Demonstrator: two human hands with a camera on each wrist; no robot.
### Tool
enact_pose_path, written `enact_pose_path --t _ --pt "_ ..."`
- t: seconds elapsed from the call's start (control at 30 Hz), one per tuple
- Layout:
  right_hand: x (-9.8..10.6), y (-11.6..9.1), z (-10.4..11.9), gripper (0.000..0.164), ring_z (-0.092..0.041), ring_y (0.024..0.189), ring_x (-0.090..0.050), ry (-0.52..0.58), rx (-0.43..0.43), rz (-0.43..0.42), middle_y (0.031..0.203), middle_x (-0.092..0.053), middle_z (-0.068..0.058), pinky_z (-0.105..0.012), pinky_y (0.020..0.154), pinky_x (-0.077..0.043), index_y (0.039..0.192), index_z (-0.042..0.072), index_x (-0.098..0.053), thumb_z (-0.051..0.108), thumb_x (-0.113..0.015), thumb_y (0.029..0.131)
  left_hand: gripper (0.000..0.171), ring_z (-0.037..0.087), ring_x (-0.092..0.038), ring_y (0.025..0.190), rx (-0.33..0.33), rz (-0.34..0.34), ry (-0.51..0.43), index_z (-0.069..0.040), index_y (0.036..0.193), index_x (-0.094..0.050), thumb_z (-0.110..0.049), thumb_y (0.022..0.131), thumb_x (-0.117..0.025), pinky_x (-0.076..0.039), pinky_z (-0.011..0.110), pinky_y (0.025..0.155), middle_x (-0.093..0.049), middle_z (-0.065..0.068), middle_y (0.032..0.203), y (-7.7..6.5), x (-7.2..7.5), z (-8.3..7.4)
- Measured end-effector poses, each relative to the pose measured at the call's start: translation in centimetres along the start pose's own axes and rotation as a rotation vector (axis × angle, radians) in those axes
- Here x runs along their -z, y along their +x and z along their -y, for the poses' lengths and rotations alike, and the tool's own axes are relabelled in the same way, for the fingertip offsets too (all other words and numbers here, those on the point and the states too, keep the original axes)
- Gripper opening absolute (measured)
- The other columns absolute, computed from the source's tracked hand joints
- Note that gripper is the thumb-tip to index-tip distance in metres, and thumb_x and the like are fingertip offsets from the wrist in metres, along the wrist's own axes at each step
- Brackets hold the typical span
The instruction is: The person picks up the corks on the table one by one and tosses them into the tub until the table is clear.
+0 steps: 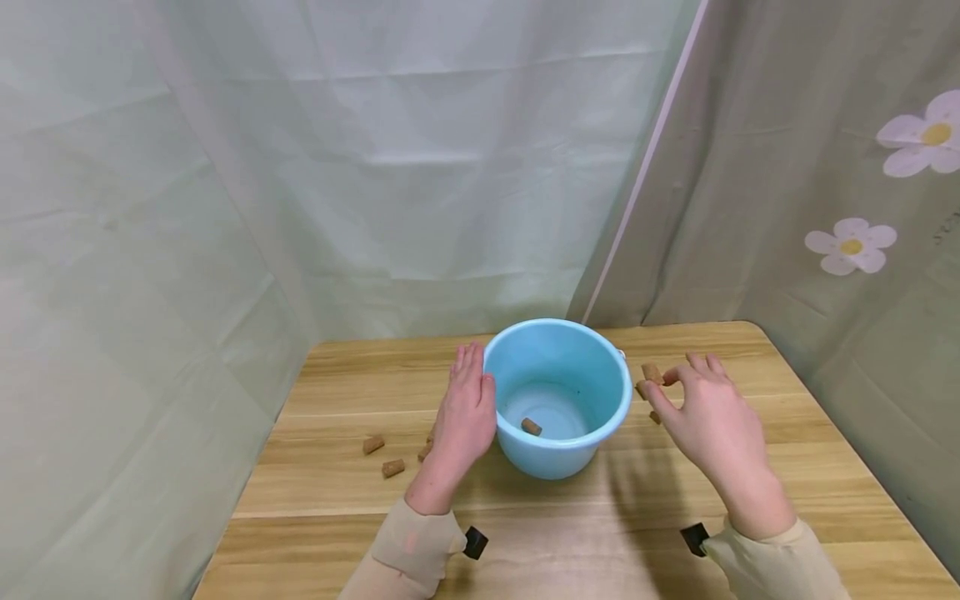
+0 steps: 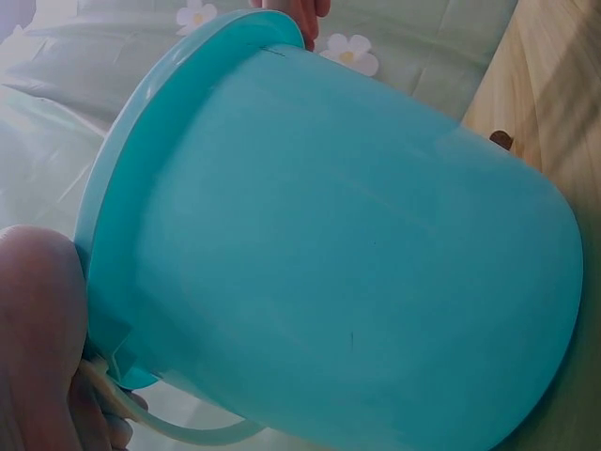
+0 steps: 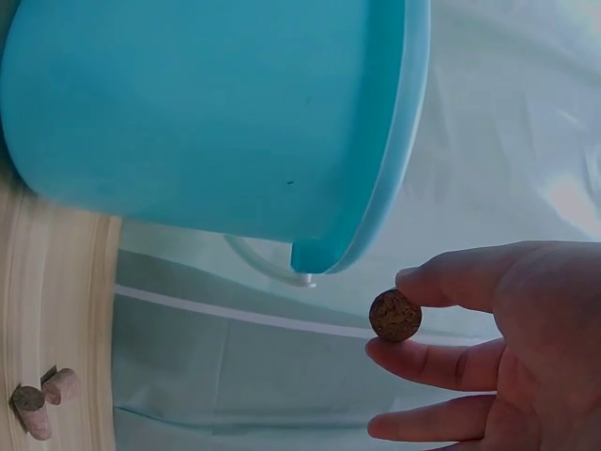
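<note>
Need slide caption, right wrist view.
Fingers pinch a cork near a blue bucket; more corks lie on the table.

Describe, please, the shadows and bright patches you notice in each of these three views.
Head view: a soft shadow lies on the table, lower right of the blue bucket; left wrist view: a shadow darkens the table at upper right; right wrist view: a bright patch whitens the curtain near the right edge.

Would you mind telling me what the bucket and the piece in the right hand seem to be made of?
Bucket: probably plastic, smooth with a soft sheen, judging by its even blue colour. Held piece: apparently cork, matte, from its speckled, grainy brown end.
</note>
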State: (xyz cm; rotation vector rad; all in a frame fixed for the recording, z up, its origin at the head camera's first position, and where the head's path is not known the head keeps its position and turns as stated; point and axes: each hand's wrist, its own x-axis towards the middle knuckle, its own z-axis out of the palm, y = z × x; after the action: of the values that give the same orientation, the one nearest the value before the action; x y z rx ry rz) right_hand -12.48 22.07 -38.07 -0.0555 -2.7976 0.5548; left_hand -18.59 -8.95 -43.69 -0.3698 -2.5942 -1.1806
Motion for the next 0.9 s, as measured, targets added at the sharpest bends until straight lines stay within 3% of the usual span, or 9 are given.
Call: enact_pose_path --t 0.23,0.63,0.9 --pt "0.0 0.0 0.6 0.036 -0.059 0.145 -0.04 0.002 0.028 -0.021 0.151 -0.051 -0.037 -0.082 0.083 -0.051 0.108 0.006 -0.075 0.041 -0.066 0.104 0.054 0.029 -0.015 0.163 0.006 0.001 -0.002 0.007 0.162 -0.036 -0.018 0.115 -0.04 -0.014 0.047 0.132 -0.031 0.02 0.171 0.0 0.0 0.0" --pt "-0.3 -0.2 1.8 0.033 -0.059 0.147 -0.038 0.029 0.056 -0.006 0.153 -0.05 -0.036 -0.078 0.079 -0.055 0.107 0.005 -0.074 0.037 -0.067 0.103 0.054 0.029 -0.014 0.163 0.006 0.007 0.004 0.007 0.163 -0.036 -0.019 0.116 -0.039 -0.014 0.049 0.132 -0.031 0.019 0.172 0.0 0.1 -0.1" --pt "-0.7 0.0 2.6 0.031 -0.059 0.147 -0.038 0.044 0.07 0.011 0.153 -0.049 -0.036 -0.07 0.067 -0.059 0.101 0.009 -0.074 0.038 -0.066 0.104 0.053 0.029 -0.015 0.163 0.009 0.007 0.006 0.007 0.162 -0.036 -0.018 0.115 -0.04 -0.014 0.048 0.132 -0.032 0.02 0.171 0.1 0.0 0.0"
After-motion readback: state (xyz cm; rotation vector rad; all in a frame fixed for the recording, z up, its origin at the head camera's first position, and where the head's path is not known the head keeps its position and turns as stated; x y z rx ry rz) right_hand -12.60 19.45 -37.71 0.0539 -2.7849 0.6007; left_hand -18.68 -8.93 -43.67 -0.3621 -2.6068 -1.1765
